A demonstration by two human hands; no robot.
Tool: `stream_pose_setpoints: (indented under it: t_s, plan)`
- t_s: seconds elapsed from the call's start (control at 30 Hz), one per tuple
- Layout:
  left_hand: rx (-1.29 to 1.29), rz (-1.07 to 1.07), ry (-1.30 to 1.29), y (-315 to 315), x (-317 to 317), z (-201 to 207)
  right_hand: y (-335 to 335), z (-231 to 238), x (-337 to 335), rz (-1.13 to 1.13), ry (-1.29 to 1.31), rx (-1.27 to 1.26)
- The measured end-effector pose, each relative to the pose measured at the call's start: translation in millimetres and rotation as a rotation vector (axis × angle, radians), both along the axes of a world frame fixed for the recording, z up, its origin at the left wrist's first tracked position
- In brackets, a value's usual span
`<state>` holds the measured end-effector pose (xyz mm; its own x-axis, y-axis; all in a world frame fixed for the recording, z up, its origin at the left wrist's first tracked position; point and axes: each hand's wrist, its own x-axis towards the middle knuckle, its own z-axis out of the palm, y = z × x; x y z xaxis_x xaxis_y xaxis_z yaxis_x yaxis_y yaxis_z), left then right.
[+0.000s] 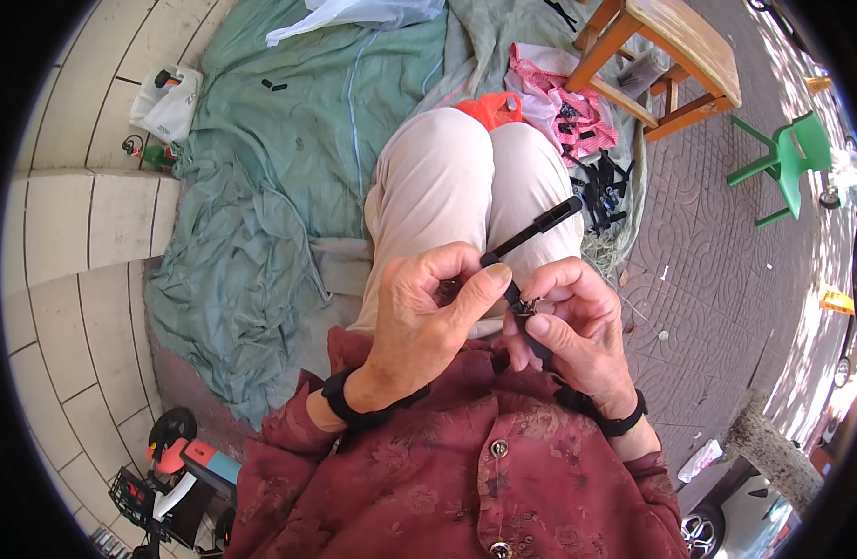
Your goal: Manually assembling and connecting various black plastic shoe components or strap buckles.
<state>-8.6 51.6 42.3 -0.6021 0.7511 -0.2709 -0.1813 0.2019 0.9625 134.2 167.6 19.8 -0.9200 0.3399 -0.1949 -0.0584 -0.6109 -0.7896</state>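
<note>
Above my lap, both hands are closed on one slim black strap-like piece [537, 230]. Its stiff, pen-like end sticks out up and to the right past my left hand [438, 303], whose thumb and forefinger pinch it. My right hand [578, 317] grips the lower part between thumb and fingers. Small dark frayed or wiry bits [529, 306] show between the two hands; exactly what they are I cannot make out. A heap of similar black pieces [604, 191] lies beside my right knee.
Green cloth sheeting [279, 158] covers the ground ahead and left. Pink checked cloth [587, 126] and a red bag [492, 110] lie beyond my knees. A wooden stool [680, 47] and a green chair [790, 158] stand right. At left are a white bag [168, 102] and tiled steps [93, 224].
</note>
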Motion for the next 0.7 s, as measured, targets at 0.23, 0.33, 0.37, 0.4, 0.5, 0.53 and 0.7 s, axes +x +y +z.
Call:
stream_pose_setpoints:
  t_s: [0.23,0.33,0.37,0.4,0.5,0.53,0.7]
  plan:
    - [0.04,-0.017,0.111,-1.7,0.3,5.4,-2.3,2.7,-2.2,-0.006,0.02,-0.022]
    - [0.047,-0.013,0.152,-1.8,-0.6,4.9,-1.8,1.9,-2.4,-0.019,0.022,0.007]
    - [0.046,-0.013,0.151,-1.8,-0.3,4.3,-1.3,2.7,-2.5,-0.019,0.007,-0.009]
    - [0.056,-0.006,0.163,-1.6,0.2,3.5,-1.0,2.8,-2.6,-0.019,-0.008,-0.026]
    - [0.065,-0.01,0.192,-0.8,-0.6,2.6,-1.0,2.7,-2.7,-0.048,-0.03,0.013]
    - [0.063,-0.018,0.211,-0.7,-1.0,2.6,-0.6,3.6,-2.9,-0.049,-0.031,0.012]
    - [0.082,-0.026,0.27,0.2,-1.1,2.9,-1.1,7.6,-5.8,-0.104,-0.113,0.089]
